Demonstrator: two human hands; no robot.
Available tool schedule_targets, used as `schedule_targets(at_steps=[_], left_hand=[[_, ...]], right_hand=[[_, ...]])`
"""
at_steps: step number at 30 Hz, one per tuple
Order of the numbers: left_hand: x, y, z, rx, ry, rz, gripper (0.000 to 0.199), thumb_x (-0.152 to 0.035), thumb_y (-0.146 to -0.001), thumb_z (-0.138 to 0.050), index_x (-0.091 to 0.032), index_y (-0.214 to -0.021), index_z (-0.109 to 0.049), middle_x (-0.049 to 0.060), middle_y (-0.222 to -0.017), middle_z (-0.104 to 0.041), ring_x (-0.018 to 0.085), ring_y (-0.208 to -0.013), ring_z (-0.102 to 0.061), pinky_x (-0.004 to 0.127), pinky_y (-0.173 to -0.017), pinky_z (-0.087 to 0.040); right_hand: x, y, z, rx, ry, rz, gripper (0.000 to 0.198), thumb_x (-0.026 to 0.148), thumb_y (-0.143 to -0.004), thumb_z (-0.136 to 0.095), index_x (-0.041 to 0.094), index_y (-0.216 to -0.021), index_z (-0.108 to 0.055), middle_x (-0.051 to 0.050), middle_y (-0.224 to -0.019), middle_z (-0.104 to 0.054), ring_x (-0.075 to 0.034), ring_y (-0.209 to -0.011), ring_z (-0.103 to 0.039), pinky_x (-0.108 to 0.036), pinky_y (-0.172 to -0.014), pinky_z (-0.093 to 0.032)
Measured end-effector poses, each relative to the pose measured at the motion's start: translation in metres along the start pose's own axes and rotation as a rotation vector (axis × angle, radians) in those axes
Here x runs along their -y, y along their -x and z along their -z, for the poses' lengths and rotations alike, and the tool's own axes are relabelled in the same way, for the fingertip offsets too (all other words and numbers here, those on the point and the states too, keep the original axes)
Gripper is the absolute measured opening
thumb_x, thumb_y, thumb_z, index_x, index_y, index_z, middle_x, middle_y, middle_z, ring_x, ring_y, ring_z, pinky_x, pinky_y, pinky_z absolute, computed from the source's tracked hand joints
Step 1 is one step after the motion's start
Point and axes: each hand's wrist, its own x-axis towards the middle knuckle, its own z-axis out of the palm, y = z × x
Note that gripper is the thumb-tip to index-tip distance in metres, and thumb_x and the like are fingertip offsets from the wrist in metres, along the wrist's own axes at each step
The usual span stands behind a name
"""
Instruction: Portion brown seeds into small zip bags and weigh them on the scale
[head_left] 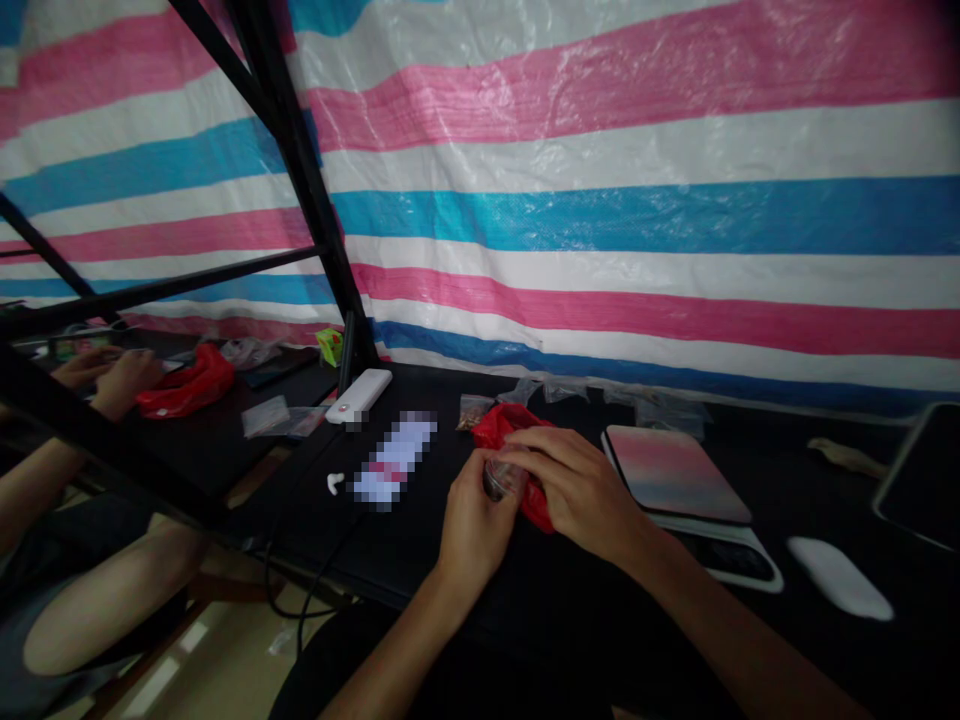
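Note:
Over the black table, my left hand (474,515) is closed around a small clear round container (501,480). The fingers of my right hand (581,485) press on the upper right side of that container, partly covering it. What lies inside it is too blurred to make out. Under and behind my hands spreads a red plastic bag (499,425). A small clear bag (475,411) with brownish bits rests just beyond. To the right of my right hand sits a digital kitchen scale (682,470) with a shiny pinkish top.
A phone (396,460), a white earbud (335,484) and a white power bank (360,396) lie left. Right are a white rounded case (840,578) and a dark-screened device (922,480). A black metal frame (300,180) separates a co-worker's hands (127,375) and red bag (191,382).

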Motion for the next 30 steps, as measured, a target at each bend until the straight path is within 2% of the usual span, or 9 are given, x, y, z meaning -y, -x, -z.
schedule_targets(at_steps=[3, 7, 11, 13, 20, 26, 30], left_hand=[[-0.001, -0.001, -0.002, -0.017, 0.038, -0.014, 0.015, -0.033, -0.092, -0.067, -0.021, -0.1, -0.062, 0.001, -0.088, -0.067, 0.016, -0.077, -0.062, 0.026, -0.072, -0.047], [0.0, -0.002, -0.001, -0.102, -0.018, -0.012, 0.011, -0.029, -0.093, -0.065, -0.021, -0.097, -0.058, -0.001, -0.085, -0.062, 0.015, -0.074, -0.057, 0.027, -0.071, -0.045], [0.003, -0.004, 0.002, -0.215, -0.055, -0.03, 0.016, -0.018, -0.084, -0.069, -0.021, -0.092, -0.056, 0.001, -0.091, -0.057, 0.017, -0.081, -0.056, 0.028, -0.076, -0.045], [0.005, -0.006, 0.003, -0.251, -0.052, -0.032, 0.018, -0.014, -0.081, -0.07, -0.021, -0.091, -0.056, 0.001, -0.093, -0.056, 0.017, -0.083, -0.056, 0.028, -0.077, -0.045], [0.012, -0.011, 0.001, -0.226, 0.014, 0.001, 0.019, -0.011, -0.077, -0.067, -0.021, -0.087, -0.053, -0.002, -0.087, -0.053, 0.015, -0.077, -0.052, 0.026, -0.072, -0.042], [0.011, -0.01, 0.003, -0.244, -0.048, 0.011, 0.017, -0.012, -0.079, -0.066, -0.02, -0.087, -0.055, -0.001, -0.089, -0.054, 0.015, -0.079, -0.052, 0.027, -0.075, -0.042], [0.013, -0.01, 0.004, -0.254, -0.025, 0.039, 0.018, -0.013, -0.076, -0.069, -0.02, -0.085, -0.055, -0.002, -0.084, -0.054, 0.014, -0.077, -0.053, 0.025, -0.073, -0.043]], right_hand=[[-0.004, 0.0, 0.003, -0.058, 0.066, -0.02, 0.047, 0.008, -0.096, -0.047, 0.028, -0.134, -0.066, -0.008, -0.135, -0.068, -0.026, -0.124, -0.062, -0.045, -0.106, -0.048], [-0.014, -0.004, 0.007, -0.137, 0.189, -0.189, 0.038, 0.016, -0.101, -0.048, 0.023, -0.132, -0.067, -0.012, -0.13, -0.067, -0.028, -0.12, -0.061, -0.045, -0.101, -0.047], [-0.023, -0.004, 0.007, -0.068, 0.197, -0.295, 0.033, 0.018, -0.099, -0.051, 0.024, -0.127, -0.068, -0.011, -0.122, -0.07, -0.028, -0.112, -0.062, -0.044, -0.095, -0.045], [-0.024, -0.004, 0.005, -0.035, 0.16, -0.304, 0.031, 0.018, -0.098, -0.055, 0.024, -0.125, -0.069, -0.009, -0.121, -0.072, -0.027, -0.11, -0.063, -0.043, -0.094, -0.044], [-0.018, -0.003, -0.002, 0.104, 0.112, -0.281, 0.034, 0.004, -0.085, -0.061, 0.025, -0.111, -0.07, -0.004, -0.116, -0.077, -0.024, -0.107, -0.065, -0.042, -0.098, -0.038], [-0.016, -0.006, 0.01, 0.09, 0.079, -0.268, 0.033, 0.006, -0.085, -0.063, 0.025, -0.111, -0.07, -0.005, -0.115, -0.076, -0.025, -0.107, -0.063, -0.041, -0.095, -0.038], [-0.011, -0.008, 0.013, 0.191, 0.022, -0.222, 0.029, 0.005, -0.084, -0.064, 0.025, -0.104, -0.07, -0.003, -0.106, -0.075, -0.023, -0.104, -0.063, -0.039, -0.094, -0.037]])
